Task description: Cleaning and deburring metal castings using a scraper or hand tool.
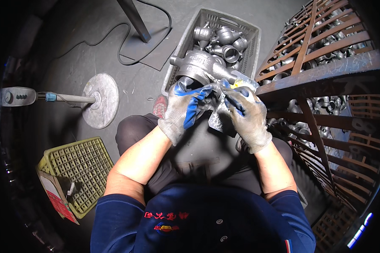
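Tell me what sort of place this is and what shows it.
Probably a metal-parts workshop or foundry: a grey plastic crate holds cast-looking metal fittings, and a rust-brown slatted cage at right holds more.

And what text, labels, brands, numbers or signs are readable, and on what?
Locations only, nothing quoted:
Navy shirt: red lettering and a small emblem.
Large gray casting: raised characters.
Brown rack: pale handwritten marks, partly faint.
Red panel by yellow crate: too blurred to read.

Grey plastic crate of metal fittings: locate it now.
In the head view, the grey crate sits at top centre, just beyond the left hand and right hand, left of the rusty rack.
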`<state>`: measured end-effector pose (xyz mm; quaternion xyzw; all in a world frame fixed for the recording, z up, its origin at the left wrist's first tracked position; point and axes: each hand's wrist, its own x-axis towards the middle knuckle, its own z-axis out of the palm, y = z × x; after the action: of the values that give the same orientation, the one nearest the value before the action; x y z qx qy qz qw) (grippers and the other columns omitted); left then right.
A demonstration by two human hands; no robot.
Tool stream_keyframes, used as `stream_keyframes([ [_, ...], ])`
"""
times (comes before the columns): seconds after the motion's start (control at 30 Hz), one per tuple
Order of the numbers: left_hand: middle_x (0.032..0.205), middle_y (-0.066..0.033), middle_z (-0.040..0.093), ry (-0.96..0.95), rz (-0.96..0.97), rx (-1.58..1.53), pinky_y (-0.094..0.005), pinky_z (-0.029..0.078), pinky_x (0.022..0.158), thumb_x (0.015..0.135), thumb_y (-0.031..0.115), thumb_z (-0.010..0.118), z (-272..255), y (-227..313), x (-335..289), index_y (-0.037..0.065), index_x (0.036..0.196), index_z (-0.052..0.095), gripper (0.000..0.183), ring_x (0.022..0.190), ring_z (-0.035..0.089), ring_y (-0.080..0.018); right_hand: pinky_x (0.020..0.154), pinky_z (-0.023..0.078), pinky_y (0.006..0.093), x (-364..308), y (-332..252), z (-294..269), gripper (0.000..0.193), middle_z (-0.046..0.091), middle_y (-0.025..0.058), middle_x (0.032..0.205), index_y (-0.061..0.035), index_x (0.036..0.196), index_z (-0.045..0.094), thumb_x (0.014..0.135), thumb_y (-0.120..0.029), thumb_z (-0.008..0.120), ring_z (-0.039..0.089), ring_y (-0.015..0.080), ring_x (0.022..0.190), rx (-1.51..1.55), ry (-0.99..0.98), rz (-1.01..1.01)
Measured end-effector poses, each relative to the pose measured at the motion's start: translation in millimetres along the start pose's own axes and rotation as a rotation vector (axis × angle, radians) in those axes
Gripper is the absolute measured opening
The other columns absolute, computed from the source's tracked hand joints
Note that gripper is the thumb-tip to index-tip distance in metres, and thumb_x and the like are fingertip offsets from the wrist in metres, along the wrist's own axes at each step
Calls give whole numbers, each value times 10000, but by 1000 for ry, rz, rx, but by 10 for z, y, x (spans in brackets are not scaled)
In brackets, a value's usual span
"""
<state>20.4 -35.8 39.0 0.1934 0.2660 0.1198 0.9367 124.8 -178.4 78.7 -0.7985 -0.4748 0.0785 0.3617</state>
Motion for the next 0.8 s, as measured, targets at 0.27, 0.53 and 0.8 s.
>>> stream_keyframes([
  [0.27, 935, -80, 634, -81, 101, 78, -321, 557, 694, 852, 0, 579, -41, -8, -12, 32, 1093, 556, 243, 797, 645, -191, 751, 503, 372, 0, 136, 40, 289, 636, 145, 969, -105, 1072, 647, 788, -53, 622, 626, 325, 875, 193, 55, -7],
  [0.53, 970, -77, 630, -47, 94, 144, -310, 551, 717, 855, 5, 573, -67, -8, 0, 30, 1111, 548, 259, 833, 639, -180, 763, 505, 363, 0, 90, 40, 298, 642, 138, 1001, -101, 1076, 646, 788, -32, 616, 631, 321, 884, 142, 12, 16],
  [0.8, 955, -83, 626, -68, 55, 42, -333, 562, 708, 857, -16, 552, -241, -63, 96, 27, 1110, 534, 258, 818, 642, -196, 767, 503, 375, -4, 92, 87, 314, 630, 133, 995, -127, 1107, 632, 801, -58, 618, 621, 318, 903, 193, 53, 33],
])
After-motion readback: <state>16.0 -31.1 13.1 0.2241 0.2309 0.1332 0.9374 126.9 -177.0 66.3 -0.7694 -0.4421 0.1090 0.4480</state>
